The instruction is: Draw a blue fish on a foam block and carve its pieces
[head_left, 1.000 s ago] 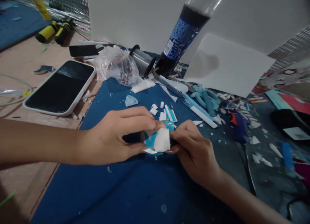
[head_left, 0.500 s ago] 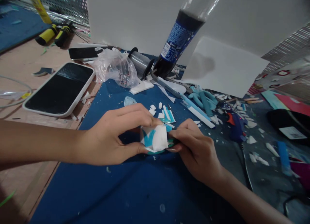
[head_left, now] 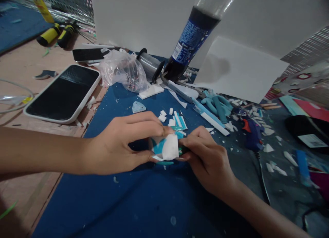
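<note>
A small white and teal craft piece [head_left: 166, 148] is held between both hands just above the blue mat [head_left: 123, 197]. My left hand [head_left: 123, 143] pinches its left side with thumb below and fingers above. My right hand [head_left: 205, 157] grips its right edge with closed fingers. Several cut white and teal scraps [head_left: 174, 120] lie on the mat just behind the piece.
A white-cased phone [head_left: 63, 93] lies at the left, a clear plastic bag [head_left: 123, 70] and a dark soda bottle [head_left: 190, 42] behind. Teal scissors [head_left: 217, 104], a white stick [head_left: 210, 116], a blue glue gun [head_left: 253, 135] and a white sheet [head_left: 239, 70] sit right. Yellow-handled tools [head_left: 55, 34] lie far left.
The piece has been turned slightly between my fingers, with the white flap shifting a little. Both hands stay in nearly the same place.
</note>
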The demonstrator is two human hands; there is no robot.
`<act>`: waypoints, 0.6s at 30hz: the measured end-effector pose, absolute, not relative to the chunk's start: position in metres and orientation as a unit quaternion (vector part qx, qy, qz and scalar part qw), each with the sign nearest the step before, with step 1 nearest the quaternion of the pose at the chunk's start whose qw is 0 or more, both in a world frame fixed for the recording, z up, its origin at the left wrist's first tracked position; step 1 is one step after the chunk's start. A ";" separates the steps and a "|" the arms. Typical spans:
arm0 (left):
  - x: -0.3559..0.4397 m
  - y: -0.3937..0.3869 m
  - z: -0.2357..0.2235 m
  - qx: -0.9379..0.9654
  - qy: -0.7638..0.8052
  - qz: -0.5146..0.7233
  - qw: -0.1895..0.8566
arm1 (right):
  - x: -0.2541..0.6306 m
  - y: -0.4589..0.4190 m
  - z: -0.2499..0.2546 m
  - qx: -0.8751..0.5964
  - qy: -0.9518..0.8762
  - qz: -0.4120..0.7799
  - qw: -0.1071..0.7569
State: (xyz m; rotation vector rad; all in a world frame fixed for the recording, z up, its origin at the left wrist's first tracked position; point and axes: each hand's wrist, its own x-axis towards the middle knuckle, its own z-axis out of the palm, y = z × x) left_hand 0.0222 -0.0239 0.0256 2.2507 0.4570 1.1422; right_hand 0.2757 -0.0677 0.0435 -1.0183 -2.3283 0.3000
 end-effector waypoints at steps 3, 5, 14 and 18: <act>0.023 -0.023 0.026 0.842 0.171 0.427 0.283 | 0.275 -0.068 0.043 -0.378 -0.872 0.106 0.293; 0.023 -0.023 0.025 0.842 0.171 0.427 0.281 | 0.274 -0.068 0.043 -0.379 -0.871 0.105 0.295; 0.024 -0.024 0.024 0.841 0.164 0.432 0.282 | 0.271 -0.068 0.041 -0.378 -0.864 0.101 0.317; 0.025 -0.023 0.023 0.843 0.164 0.430 0.279 | 0.269 -0.067 0.038 -0.369 -0.863 0.090 0.334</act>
